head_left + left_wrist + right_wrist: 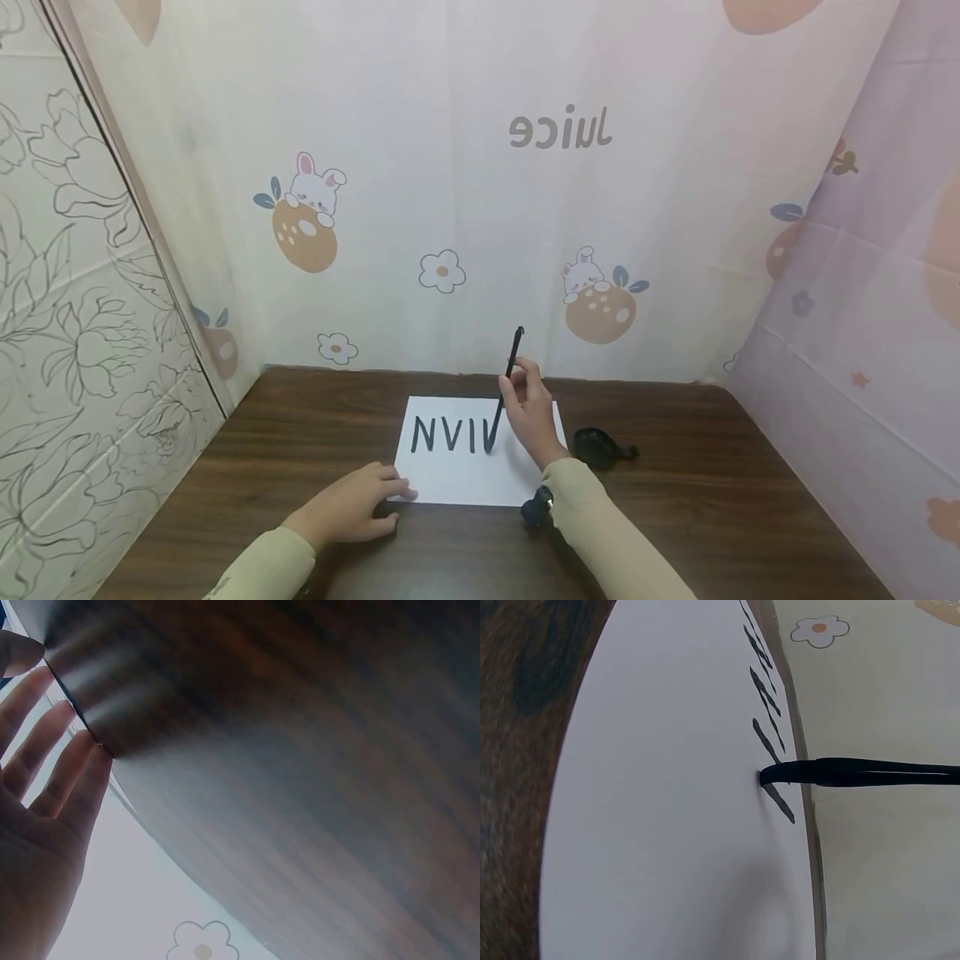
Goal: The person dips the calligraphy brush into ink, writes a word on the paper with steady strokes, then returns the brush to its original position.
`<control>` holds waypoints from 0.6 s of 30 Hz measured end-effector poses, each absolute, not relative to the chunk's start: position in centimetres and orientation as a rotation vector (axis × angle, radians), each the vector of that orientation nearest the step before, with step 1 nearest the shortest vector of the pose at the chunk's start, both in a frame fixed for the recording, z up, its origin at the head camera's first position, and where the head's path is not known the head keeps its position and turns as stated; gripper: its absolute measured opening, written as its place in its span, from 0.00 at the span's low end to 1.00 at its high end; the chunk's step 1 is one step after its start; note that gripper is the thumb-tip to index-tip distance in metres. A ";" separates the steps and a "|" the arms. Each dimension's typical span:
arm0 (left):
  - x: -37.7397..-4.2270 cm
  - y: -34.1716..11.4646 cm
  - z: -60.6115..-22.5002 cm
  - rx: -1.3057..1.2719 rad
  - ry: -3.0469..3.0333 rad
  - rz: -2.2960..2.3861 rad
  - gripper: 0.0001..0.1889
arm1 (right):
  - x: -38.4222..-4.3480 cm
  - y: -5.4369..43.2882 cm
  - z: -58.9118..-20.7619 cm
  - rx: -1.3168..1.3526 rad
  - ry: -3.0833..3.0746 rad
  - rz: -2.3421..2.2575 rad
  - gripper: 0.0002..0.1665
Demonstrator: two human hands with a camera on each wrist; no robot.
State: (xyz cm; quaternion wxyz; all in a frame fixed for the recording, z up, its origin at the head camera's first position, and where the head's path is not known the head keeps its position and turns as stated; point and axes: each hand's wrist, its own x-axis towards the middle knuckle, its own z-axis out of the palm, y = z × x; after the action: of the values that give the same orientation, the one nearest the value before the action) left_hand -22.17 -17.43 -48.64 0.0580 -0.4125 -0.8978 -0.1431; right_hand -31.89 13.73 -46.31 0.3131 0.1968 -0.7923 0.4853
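Observation:
My right hand [528, 412] pinches a slim black brush [513, 358] that stands nearly upright over a white sheet of paper [450, 483]. Painted black letters [444, 435] reading N, V, I run along its upper half, followed by a slanted stroke at the brush. Seen from the right wrist, the bent tip of the brush [840, 772] touches the paper [652, 787] among the strokes. My left hand [356, 504] lies at the sheet's lower left corner, its fingertips on the paper. In the left wrist view, the fingers of that hand [45, 825] are extended against the tabletop.
Right of the sheet sits a small black dish [597, 448] with a short handle. A dark wood-grain table [300, 425] carries everything. Patterned curtains [450, 192] stand behind it and on the right, and a flower-patterned panel [97, 333] on the left.

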 end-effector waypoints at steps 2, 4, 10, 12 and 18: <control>-22.2 -17.4 -48.6 -1.252 -2.724 -0.434 0.15 | -31.8 13.8 -46.3 0.521 -2.093 1.278 0.20; -22.2 -17.4 -48.6 -1.252 -2.730 -0.432 0.15 | -31.8 13.8 -46.3 0.522 -2.096 1.276 0.21; -22.2 -17.3 -48.4 -1.240 -2.754 -0.429 0.16 | -31.6 13.8 -46.3 0.530 -2.102 1.277 0.21; -22.2 -17.3 -48.4 -1.240 -2.758 -0.434 0.15 | -31.6 13.8 -46.2 0.532 -2.098 1.277 0.21; -22.1 -17.3 -48.3 -1.236 -2.762 -0.445 0.15 | -31.8 13.7 -46.1 0.545 -2.085 1.274 0.20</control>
State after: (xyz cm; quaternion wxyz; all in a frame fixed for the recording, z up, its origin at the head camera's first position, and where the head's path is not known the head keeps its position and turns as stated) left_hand -22.09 -17.28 -48.28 0.0418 -0.4038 -0.9022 -0.1455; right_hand -31.75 13.72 -46.14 0.3138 0.2068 -0.7908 0.4831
